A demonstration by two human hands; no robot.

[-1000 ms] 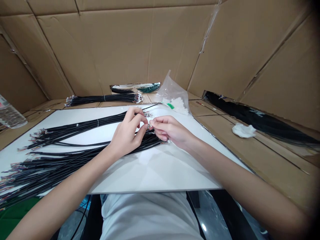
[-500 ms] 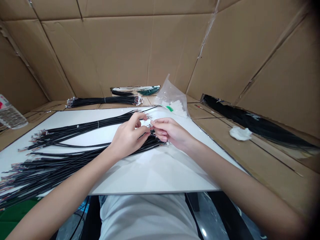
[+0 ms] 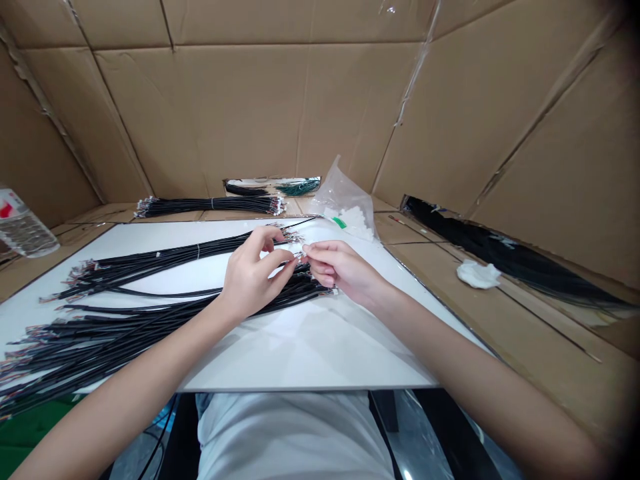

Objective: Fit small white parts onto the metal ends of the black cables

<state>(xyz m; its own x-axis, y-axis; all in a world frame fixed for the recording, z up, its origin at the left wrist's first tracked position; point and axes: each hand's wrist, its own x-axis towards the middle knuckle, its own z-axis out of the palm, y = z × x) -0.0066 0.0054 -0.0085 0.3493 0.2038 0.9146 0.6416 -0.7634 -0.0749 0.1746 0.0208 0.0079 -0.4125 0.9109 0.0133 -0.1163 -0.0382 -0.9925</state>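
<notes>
Over the middle of the white board (image 3: 310, 353), my two hands meet almost fingertip to fingertip. My left hand (image 3: 257, 270) pinches the thin wire end of a black cable between thumb and a finger, its index finger raised and bent. My right hand (image 3: 345, 270) is closed on a small white connector (image 3: 303, 250), mostly covered by the fingertips. Beneath and left of my hands lies a loose spread of black cables (image 3: 125, 340), some with white connectors at their right ends. Behind it rests a tied bundle of black cables (image 3: 200, 252) with bare coloured wire ends.
A clear plastic bag (image 3: 345, 200) of white pieces stands at the board's back edge. Another tied cable bundle (image 3: 210, 205) lies behind the board. A bottle (image 3: 25, 223) is at far left; crumpled white tissue (image 3: 479, 274) and a thin rod (image 3: 545, 320) lie right. Cardboard walls surround the place.
My left hand's index finger has lifted away from the thumb, and the hand has shifted slightly left. My right hand keeps its pinch. The view has tilted a little.
</notes>
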